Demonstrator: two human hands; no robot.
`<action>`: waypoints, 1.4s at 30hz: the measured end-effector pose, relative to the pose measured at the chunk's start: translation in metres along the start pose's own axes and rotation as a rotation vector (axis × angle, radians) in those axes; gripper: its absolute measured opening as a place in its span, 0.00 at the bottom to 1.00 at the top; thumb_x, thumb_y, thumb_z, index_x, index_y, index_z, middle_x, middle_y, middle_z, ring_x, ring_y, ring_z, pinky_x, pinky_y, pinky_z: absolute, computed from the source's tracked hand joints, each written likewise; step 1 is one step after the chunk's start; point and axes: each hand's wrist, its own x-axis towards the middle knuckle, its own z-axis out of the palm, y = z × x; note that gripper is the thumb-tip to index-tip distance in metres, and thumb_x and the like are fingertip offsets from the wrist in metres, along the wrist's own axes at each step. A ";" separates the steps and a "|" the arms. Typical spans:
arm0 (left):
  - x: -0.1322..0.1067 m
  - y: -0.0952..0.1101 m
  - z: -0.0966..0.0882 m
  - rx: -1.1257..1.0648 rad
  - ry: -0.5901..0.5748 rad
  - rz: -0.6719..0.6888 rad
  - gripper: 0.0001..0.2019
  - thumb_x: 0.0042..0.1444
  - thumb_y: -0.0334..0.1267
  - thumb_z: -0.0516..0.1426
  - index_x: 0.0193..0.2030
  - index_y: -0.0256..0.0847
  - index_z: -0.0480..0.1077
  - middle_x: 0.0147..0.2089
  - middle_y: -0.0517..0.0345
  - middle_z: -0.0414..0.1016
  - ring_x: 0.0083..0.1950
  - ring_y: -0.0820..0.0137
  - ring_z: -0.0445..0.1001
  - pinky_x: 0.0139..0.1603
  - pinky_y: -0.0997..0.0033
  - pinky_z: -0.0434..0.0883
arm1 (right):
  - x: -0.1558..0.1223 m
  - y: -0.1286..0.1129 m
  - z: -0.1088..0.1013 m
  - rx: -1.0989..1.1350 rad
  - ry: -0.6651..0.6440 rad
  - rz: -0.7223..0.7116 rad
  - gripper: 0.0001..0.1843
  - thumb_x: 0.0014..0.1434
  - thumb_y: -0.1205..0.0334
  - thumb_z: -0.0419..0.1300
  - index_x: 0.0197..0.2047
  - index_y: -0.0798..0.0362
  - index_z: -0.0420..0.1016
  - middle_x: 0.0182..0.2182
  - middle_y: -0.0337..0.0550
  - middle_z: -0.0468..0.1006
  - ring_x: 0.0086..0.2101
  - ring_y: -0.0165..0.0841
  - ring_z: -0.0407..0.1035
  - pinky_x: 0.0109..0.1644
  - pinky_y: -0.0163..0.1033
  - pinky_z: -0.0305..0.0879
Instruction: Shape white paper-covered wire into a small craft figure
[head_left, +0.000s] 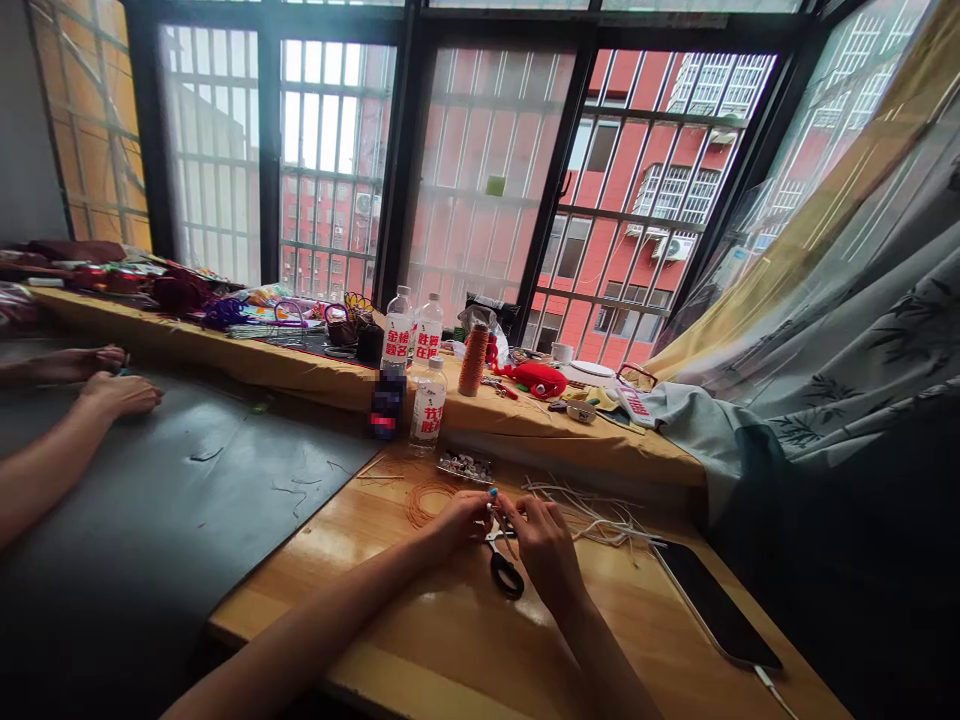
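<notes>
Blue and white, the small piece [492, 507] is over the scissors [508, 577], pinched in a narrow fingertip grip by left hand [466, 520] and right hand [546, 545]; probably light, pliable, best taken near its end

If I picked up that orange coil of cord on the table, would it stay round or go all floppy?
The orange coil would probably bend and sag, because its strands look thin. It's likely light too, being just a flat ring of loops. Loops might spread apart, since no tie shows on the visible part.
</notes>
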 end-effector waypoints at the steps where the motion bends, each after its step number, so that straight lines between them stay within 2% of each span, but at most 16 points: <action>1: -0.001 0.000 -0.001 0.002 0.003 0.011 0.11 0.41 0.42 0.57 0.25 0.35 0.64 0.20 0.66 0.57 0.20 0.82 0.53 0.21 0.79 0.48 | 0.000 0.000 0.000 0.003 -0.009 0.000 0.19 0.55 0.74 0.48 0.49 0.52 0.65 0.29 0.43 0.68 0.31 0.32 0.60 0.37 0.35 0.56; 4: -0.002 0.001 -0.003 0.012 0.010 0.029 0.09 0.41 0.40 0.56 0.24 0.34 0.64 0.21 0.66 0.56 0.19 0.82 0.50 0.21 0.79 0.47 | -0.001 -0.001 0.003 0.004 -0.039 0.008 0.20 0.55 0.75 0.47 0.50 0.53 0.63 0.30 0.43 0.68 0.31 0.32 0.60 0.37 0.35 0.56; 10: 0.002 0.003 -0.004 0.154 0.103 0.105 0.13 0.41 0.45 0.56 0.21 0.34 0.63 0.21 0.63 0.59 0.20 0.81 0.53 0.21 0.78 0.49 | -0.003 0.004 0.011 0.061 -0.058 -0.023 0.20 0.55 0.74 0.46 0.52 0.57 0.58 0.33 0.45 0.69 0.34 0.34 0.61 0.40 0.38 0.58; 15: 0.008 0.002 -0.004 0.270 0.127 0.174 0.17 0.40 0.50 0.56 0.19 0.36 0.61 0.16 0.65 0.55 0.18 0.79 0.53 0.19 0.77 0.50 | -0.004 0.010 0.011 0.163 -0.099 -0.024 0.14 0.55 0.76 0.45 0.43 0.57 0.64 0.31 0.44 0.68 0.31 0.32 0.63 0.35 0.35 0.59; 23: 0.006 0.008 -0.001 0.360 0.145 0.238 0.20 0.39 0.54 0.55 0.19 0.36 0.60 0.15 0.67 0.54 0.17 0.80 0.51 0.19 0.77 0.50 | -0.004 0.012 0.011 0.137 -0.079 -0.039 0.14 0.55 0.76 0.46 0.43 0.56 0.65 0.30 0.43 0.69 0.30 0.31 0.63 0.33 0.33 0.57; 30: 0.008 0.008 -0.005 0.357 0.164 0.265 0.19 0.39 0.53 0.55 0.18 0.36 0.61 0.14 0.67 0.54 0.17 0.80 0.52 0.19 0.78 0.50 | -0.002 0.007 0.012 0.019 -0.061 0.019 0.13 0.54 0.74 0.48 0.41 0.54 0.66 0.28 0.42 0.68 0.28 0.31 0.62 0.30 0.34 0.54; 36: 0.014 0.006 -0.014 0.312 0.125 0.254 0.20 0.38 0.53 0.56 0.24 0.33 0.67 0.15 0.66 0.56 0.17 0.80 0.53 0.18 0.77 0.50 | -0.004 0.007 0.013 0.103 -0.039 -0.030 0.14 0.55 0.74 0.46 0.44 0.56 0.64 0.26 0.41 0.70 0.27 0.30 0.63 0.30 0.33 0.53; 42: 0.013 0.004 -0.016 0.246 0.158 0.229 0.16 0.38 0.47 0.58 0.22 0.33 0.67 0.16 0.66 0.55 0.18 0.81 0.52 0.19 0.77 0.49 | -0.001 0.003 0.011 0.108 -0.040 0.072 0.13 0.52 0.76 0.48 0.38 0.53 0.68 0.27 0.40 0.70 0.29 0.31 0.63 0.32 0.33 0.53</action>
